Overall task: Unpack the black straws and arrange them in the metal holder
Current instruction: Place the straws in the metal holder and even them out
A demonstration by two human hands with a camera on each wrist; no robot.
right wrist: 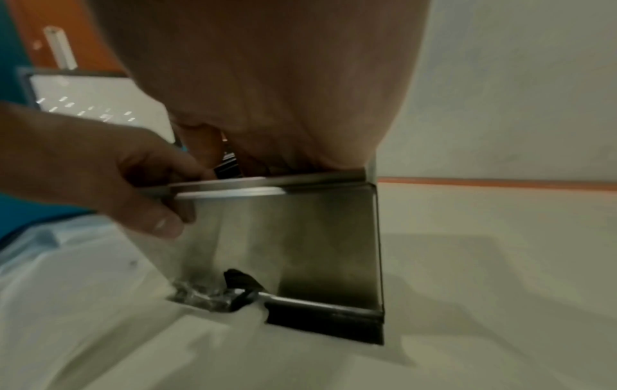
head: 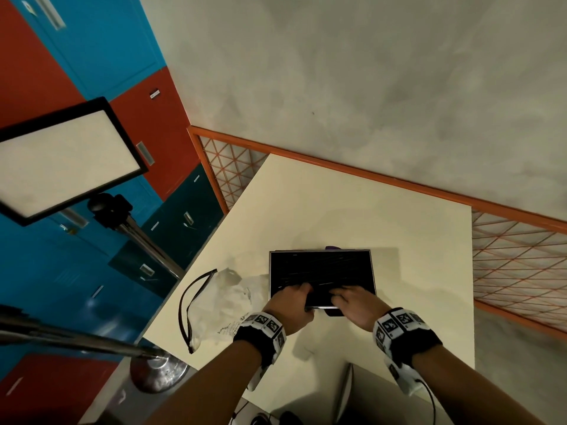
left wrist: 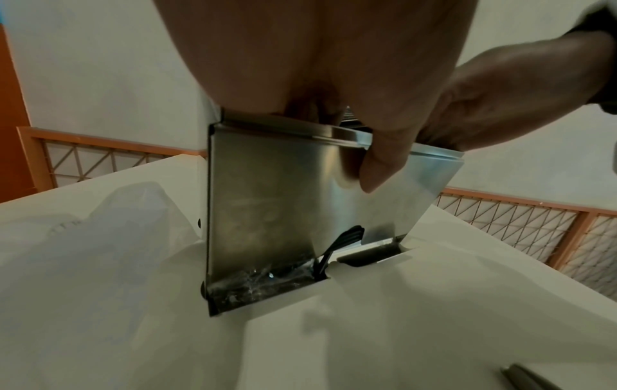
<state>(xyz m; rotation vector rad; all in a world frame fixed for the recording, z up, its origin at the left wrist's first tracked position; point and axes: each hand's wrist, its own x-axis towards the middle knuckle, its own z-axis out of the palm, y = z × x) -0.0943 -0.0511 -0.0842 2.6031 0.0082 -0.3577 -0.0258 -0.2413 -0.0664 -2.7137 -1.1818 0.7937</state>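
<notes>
Here we are over the white table point(head: 337, 194), and both our hands are on the metal holder point(head: 320, 276), which stands toward the near edge of the surface, closer to the right side than the left. Our left hand point(head: 290, 303) has hold of the holder's near rim at its left part: from the left wrist view the thumb point(left wrist: 384, 158) presses down the outside of the steel front wall while the fingers go over the rim and inside, so that hand is clamped on the holder. Our right hand point(head: 352, 305) sits just beside it on the right part of the same rim, fingers reaching over the edge into the dark opening; how tightly they curl in there we cannot tell. Inside, the black straws point(head: 319, 271) lie across the holder as a dark mass, and the hands' fingertips are right among them at the near side. At the foot of the front wall, a black straw end point(left wrist: 347, 237) pokes out through the low slot. To the left of the holder, touching distance from our left wrist, lies the crumpled clear plastic bag point(head: 214, 302) with its black rim.
</notes>
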